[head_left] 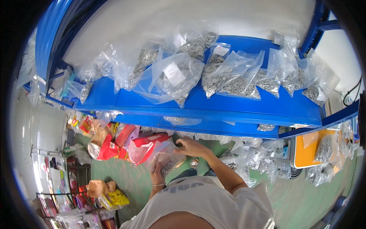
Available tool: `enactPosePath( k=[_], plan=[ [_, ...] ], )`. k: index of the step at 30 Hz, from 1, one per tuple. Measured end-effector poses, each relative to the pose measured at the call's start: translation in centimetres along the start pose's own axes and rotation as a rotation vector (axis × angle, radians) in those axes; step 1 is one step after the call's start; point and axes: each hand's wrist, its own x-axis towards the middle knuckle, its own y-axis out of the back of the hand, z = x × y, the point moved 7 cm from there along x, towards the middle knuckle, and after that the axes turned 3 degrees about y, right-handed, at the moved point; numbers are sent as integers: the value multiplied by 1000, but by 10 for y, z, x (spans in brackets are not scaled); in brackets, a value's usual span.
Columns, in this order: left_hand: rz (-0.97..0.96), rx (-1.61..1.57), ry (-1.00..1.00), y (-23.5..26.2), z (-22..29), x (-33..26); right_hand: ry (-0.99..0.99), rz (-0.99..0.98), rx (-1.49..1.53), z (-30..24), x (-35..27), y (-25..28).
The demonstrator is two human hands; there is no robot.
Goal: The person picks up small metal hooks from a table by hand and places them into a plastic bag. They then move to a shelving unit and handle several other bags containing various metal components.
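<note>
A clear plastic bag with small grey parts in its lower end hangs in front of my body, below the blue shelf. My left hand is closed around the bag's lower left side, a bracelet at the wrist. At the bag's upper right edge, the curled fingers of my right hand grip the plastic. What the parts inside are is too blurred to tell. Just behind the bag, red and white sacks lie in a heap.
The blue shelf runs across in front of me, bearing several clear bags of metal rings. More filled bags lie low at the right, near an orange panel. A rack and a yellow bag stand at the left.
</note>
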Motion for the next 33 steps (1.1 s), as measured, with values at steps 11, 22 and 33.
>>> enactPosePath(
  k=[11,22,33],
  plan=[
    [-159,-71,-27,38,60,-39,152,-81,308,-25,18,-107],
    [207,-376,-359,323,181,-122,-148,-577,720,-148,102,-345],
    [724,-107,-437,607,263,-153,-346,-887,1018,-245,245,-586]
  ],
)
